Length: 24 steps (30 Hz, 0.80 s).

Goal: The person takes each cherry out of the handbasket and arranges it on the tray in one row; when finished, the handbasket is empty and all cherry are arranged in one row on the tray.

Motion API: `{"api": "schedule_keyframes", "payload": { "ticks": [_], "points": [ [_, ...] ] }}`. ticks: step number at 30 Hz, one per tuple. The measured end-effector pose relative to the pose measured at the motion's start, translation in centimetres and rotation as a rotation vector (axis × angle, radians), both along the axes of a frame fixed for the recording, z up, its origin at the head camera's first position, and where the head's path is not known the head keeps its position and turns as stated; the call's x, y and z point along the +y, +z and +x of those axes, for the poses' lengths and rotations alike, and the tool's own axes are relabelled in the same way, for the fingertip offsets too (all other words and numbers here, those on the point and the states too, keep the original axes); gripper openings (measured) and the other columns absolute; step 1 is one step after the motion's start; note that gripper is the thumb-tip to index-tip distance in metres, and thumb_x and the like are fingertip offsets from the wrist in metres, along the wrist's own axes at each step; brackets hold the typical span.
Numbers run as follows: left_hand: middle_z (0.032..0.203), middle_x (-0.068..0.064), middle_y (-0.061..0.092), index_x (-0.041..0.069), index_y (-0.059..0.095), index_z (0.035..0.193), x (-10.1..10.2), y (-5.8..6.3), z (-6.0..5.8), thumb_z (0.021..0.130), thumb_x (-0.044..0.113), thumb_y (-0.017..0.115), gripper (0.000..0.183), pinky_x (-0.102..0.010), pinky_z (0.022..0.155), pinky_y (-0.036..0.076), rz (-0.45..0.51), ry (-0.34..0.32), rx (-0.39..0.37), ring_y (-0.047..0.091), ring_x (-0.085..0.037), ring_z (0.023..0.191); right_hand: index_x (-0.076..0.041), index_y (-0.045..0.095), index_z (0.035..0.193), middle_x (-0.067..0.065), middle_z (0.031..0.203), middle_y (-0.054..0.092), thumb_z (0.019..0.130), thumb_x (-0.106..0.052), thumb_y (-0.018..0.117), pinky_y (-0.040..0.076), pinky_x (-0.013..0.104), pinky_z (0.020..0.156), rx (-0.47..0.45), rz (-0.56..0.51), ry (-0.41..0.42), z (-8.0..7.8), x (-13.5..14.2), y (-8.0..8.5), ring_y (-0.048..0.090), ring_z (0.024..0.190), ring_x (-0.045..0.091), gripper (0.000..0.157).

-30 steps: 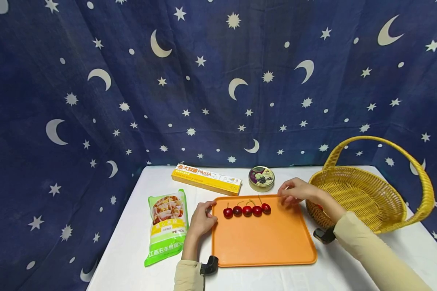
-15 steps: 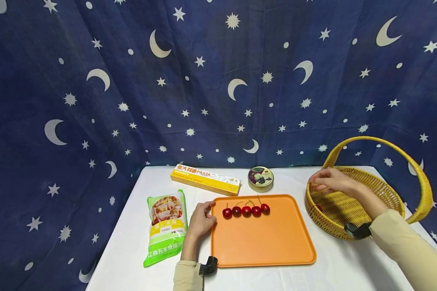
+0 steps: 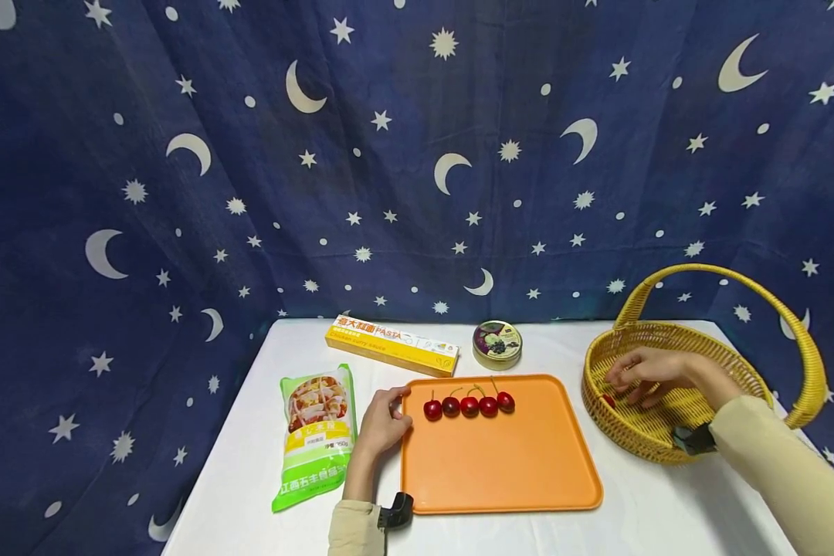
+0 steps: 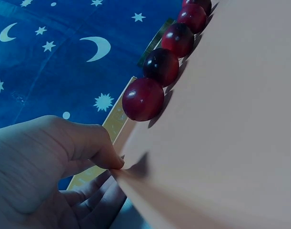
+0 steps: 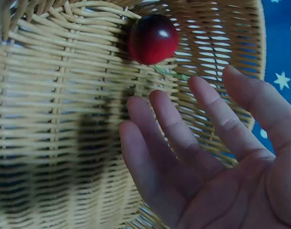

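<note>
My left hand (image 3: 382, 423) pinches the left rim of an orange tray (image 3: 500, 467) near its far corner; in the left wrist view the thumb (image 4: 109, 152) lies on top and the other fingers are underneath. A row of several dark red cherries (image 3: 469, 407) with stems lies along the tray's far side. My right hand (image 3: 656, 372) is inside a yellow wicker basket (image 3: 622, 434), fingers spread and holding nothing. Just past its fingertips, a single cherry (image 5: 153, 39) lies against the woven wall, its green stem pointing toward the index finger.
Left of the tray lies a green food bag (image 3: 317, 440). Behind it are a yellow pasta box (image 3: 392, 347) and a round tin (image 3: 496, 345). The basket's tall handle (image 3: 809, 363) arches over its right side. A starry curtain (image 3: 389, 193) hangs behind the white table.
My right hand has moved right, from over the tray's far right corner across the basket's left rim and down inside. My left hand stays at the tray's rim; the cherry row is unchanged.
</note>
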State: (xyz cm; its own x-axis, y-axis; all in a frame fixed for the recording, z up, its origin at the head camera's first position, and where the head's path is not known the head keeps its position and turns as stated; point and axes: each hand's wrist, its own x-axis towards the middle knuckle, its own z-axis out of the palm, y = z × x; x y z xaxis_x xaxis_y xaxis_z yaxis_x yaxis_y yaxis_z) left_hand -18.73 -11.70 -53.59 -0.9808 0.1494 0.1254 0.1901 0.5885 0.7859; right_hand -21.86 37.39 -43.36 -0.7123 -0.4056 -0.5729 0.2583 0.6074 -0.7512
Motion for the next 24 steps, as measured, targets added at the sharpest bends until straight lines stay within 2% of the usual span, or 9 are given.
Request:
{"api": "schedule_keyframes", "payload": {
  "ticks": [8, 13, 16, 19, 24],
  "points": [
    [0.101, -0.014, 0.056, -0.001, 0.065, 0.121, -0.1, -0.1, -0.1, 0.07, -0.004, 0.069, 0.051, -0.026, 0.068, 0.041, 0.005, -0.008, 0.013, 0.049, -0.008, 0.067, 0.002, 0.063, 0.113, 0.008, 0.087, 0.068, 0.088, -0.006, 0.063, 0.057, 0.039, 0.07, -0.059, 0.079, -0.059, -1.1, -1.9, -1.6, 0.067, 0.077, 0.021, 0.026],
    [0.101, -0.014, 0.056, -0.001, 0.065, 0.121, 0.0, 0.0, 0.0, 0.07, -0.003, 0.069, 0.051, -0.027, 0.068, 0.04, 0.002, -0.007, 0.009, 0.05, -0.009, 0.067, 0.001, 0.064, 0.102, 0.006, 0.077, 0.062, 0.082, -0.003, 0.065, 0.055, 0.031, 0.065, -0.046, 0.053, -0.026, -1.5, -2.5, -1.7, 0.06, 0.067, 0.014, 0.02],
    [0.101, -0.014, 0.056, -0.001, 0.066, 0.121, 0.0, 0.0, -0.1, 0.07, -0.003, 0.069, 0.051, -0.027, 0.068, 0.041, 0.003, -0.006, 0.013, 0.05, -0.009, 0.067, -0.001, 0.064, 0.097, 0.005, 0.077, 0.061, 0.081, -0.004, 0.066, 0.053, 0.025, 0.062, -0.046, 0.021, 0.002, -1.5, -2.6, -1.4, 0.057, 0.066, 0.012, 0.017],
    [0.101, -0.014, 0.057, 0.0, 0.066, 0.121, 0.0, 0.0, -0.1, 0.07, -0.003, 0.07, 0.051, -0.027, 0.069, 0.041, 0.0, -0.003, 0.017, 0.05, -0.008, 0.067, 0.002, 0.062, 0.102, 0.005, 0.08, 0.062, 0.084, -0.007, 0.066, 0.053, 0.024, 0.062, -0.059, -0.026, 0.01, -1.5, -2.4, -0.9, 0.058, 0.067, 0.011, 0.02],
    [0.101, -0.014, 0.057, 0.0, 0.066, 0.121, -0.1, 0.0, 0.0, 0.07, -0.004, 0.07, 0.051, -0.027, 0.068, 0.041, 0.0, -0.006, 0.019, 0.05, -0.008, 0.067, 0.008, 0.055, 0.117, 0.015, 0.09, 0.068, 0.092, -0.01, 0.063, 0.057, 0.031, 0.064, -0.068, -0.106, -0.019, -1.3, -1.7, 0.1, 0.069, 0.072, 0.021, 0.032]
  ]
}}
